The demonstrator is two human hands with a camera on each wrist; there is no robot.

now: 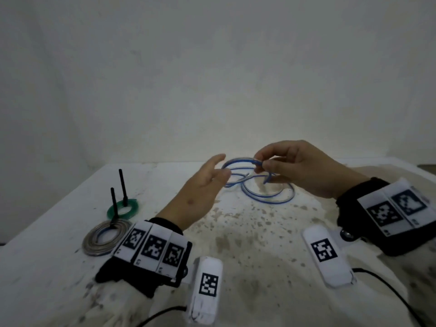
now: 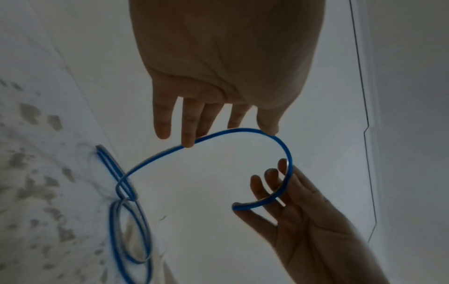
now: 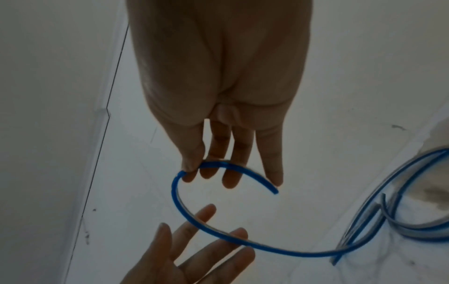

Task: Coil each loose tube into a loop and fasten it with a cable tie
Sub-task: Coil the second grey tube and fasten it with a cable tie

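Behind everything, a plain pale wall (image 1: 212,67), greyish and unmarked apart from faint smudges, meeting the far edge of the tabletop. In the wrist views, a thin dark line running up the wall near a corner.

Below it, a white tabletop (image 1: 236,244), blotched and speckled with grey-brown stains, thickest across the middle and toward the near edge.

Toward the far edge, near the middle, a blue tube (image 1: 266,197) in loose uneven loops, partly lying on the tabletop, partly lifted.

Over it, the right hand (image 1: 304,168), thumb and forefinger pinching the raised end of the tube, the short free tip curving down past the other fingers. Opposite, the left hand (image 1: 200,190), fingers (image 2: 187,124) straight and spread, gripping nothing, their tips just touching the lifted arc of tube.

On both wrists, black bands with white blocks carrying black-and-white square markers, and a dark cable trailing toward the near edge.

Near the left edge, a coiled grey tube (image 1: 103,237) lying flat, and just beyond it a smaller coiled green tube (image 1: 122,210). At each coil, a black cable tie (image 1: 122,187) sticking upright.
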